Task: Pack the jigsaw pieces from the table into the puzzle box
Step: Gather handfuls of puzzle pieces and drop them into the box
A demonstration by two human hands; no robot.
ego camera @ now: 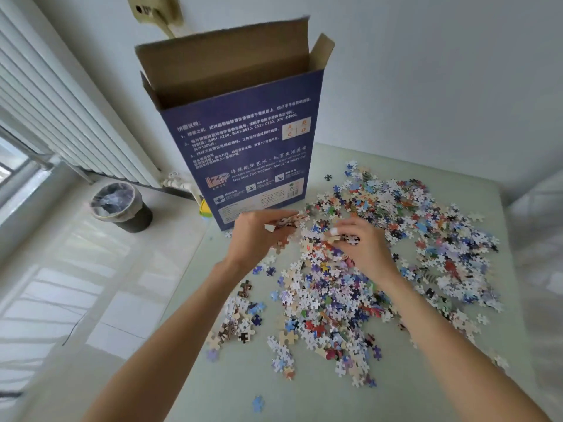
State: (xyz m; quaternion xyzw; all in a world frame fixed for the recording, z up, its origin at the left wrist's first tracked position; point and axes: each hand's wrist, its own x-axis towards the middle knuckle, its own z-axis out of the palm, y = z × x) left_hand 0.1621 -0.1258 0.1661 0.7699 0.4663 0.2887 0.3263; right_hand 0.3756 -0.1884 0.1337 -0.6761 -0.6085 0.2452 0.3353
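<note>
Both hands gather jigsaw pieces (pixel 359 287) before the puzzle box (pixel 243 153): left hand (pixel 259 233) fingers clamp pieces; right hand (pixel 359 242) fingers curl on pieces, fingertips hidden.

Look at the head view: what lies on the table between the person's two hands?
Loose jigsaw pieces from the pile fill the gap between the left hand and right hand; each hand also grips some pieces. The head view shows this.

A home room: radiator (pixel 70 117), lined bin (pixel 122 207).
</note>
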